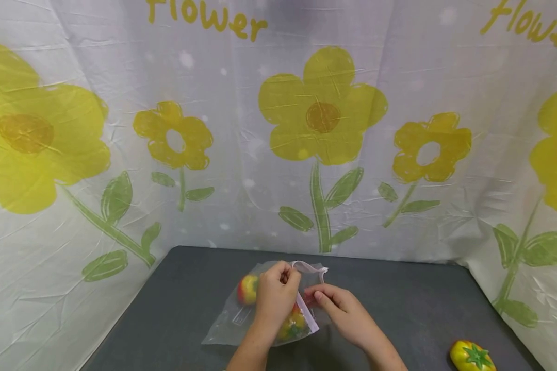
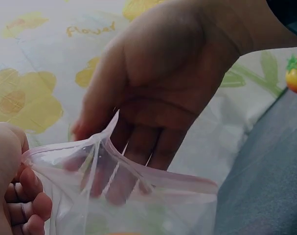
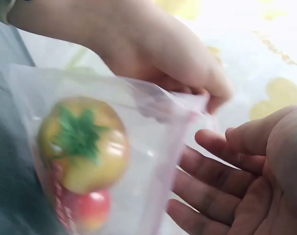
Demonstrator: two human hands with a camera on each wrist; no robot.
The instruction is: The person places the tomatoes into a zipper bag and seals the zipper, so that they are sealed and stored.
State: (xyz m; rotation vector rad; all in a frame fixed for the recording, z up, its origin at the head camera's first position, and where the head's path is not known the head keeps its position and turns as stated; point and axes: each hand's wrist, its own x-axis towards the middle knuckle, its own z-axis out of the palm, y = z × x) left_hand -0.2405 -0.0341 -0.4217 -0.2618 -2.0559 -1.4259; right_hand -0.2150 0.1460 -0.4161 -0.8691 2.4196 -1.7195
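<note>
Pinches clear zip bag by its rim in left hand, on or just above bench (hard to tell); holds right hand loosely spread beside the mouth. Looks thin, floppy, slippery, probably light even with fruits inside; best gripped along stiffer zip strip.

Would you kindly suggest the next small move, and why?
Perhaps the right hand should reach for the loose toy fruit: it lies outside the bag, which the left hand holds by its parted pink rim, with similar fruit already inside.
</note>
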